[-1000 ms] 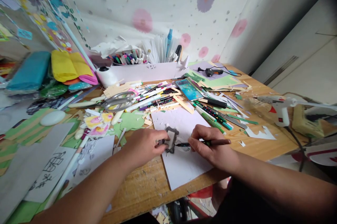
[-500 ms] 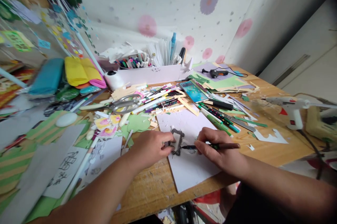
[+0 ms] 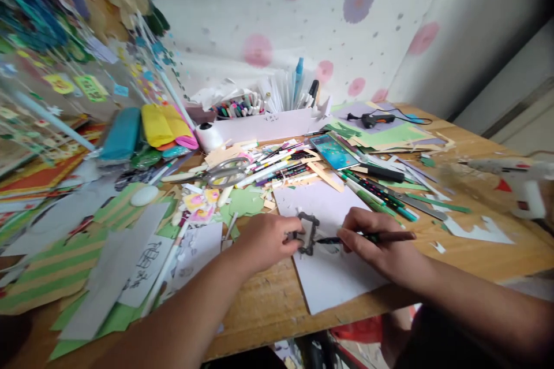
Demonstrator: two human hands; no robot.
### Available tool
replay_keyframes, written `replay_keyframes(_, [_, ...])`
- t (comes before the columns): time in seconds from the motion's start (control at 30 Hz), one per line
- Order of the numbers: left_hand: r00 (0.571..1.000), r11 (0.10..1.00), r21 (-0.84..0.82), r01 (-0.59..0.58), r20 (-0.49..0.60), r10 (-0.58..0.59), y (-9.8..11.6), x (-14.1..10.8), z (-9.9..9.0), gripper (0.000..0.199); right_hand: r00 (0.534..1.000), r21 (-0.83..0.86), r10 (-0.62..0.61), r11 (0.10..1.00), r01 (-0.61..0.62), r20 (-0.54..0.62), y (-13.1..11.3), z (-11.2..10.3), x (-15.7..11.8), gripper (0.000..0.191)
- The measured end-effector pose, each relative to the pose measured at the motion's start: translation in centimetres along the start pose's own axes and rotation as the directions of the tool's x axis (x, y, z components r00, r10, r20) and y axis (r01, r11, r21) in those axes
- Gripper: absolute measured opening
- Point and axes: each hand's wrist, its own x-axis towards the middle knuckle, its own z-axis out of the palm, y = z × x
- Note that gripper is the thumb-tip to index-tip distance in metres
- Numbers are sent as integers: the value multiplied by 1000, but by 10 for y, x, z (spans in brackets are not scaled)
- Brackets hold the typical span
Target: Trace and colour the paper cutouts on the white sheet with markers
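My left hand [image 3: 269, 243] pinches the left edge of a small paper frame [image 3: 308, 233] with a dark, wavy border and a pale middle. That piece is over a white sheet [image 3: 335, 279] near the table's front edge. In my right hand [image 3: 381, 245] is a dark marker [image 3: 400, 236], held in a writing grip. Its tip points left and is at or very near the frame's right border; contact cannot be made out. A greyish mark shows on the sheet just below the marker's tip.
Pens, paper scraps and scissors [image 3: 227, 172] lie beyond the sheet, with a phone [image 3: 333, 151] behind. Right stands a white glue gun [image 3: 526, 190]; a black one [image 3: 376, 119] lies farther back. Striped paper [image 3: 73, 253] and white strips cover the left side.
The whole view has shifted, so everything appears farther right. Both hands keep their grips, and the marker's tip looks slightly farther from the frame's border.
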Motion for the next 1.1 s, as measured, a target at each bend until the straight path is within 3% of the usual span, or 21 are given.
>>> replay_keyframes(0.4, [993, 998, -69, -13, -118, 5, 0, 2, -4, 13, 999, 47, 46, 998, -46, -4, -6, 0, 3, 20])
replay_keyframes(1.1, [991, 997, -73, -8, -136, -2, -3, 3, 0, 14, 997, 58, 64, 996, -62, -35, -1, 2, 4, 22])
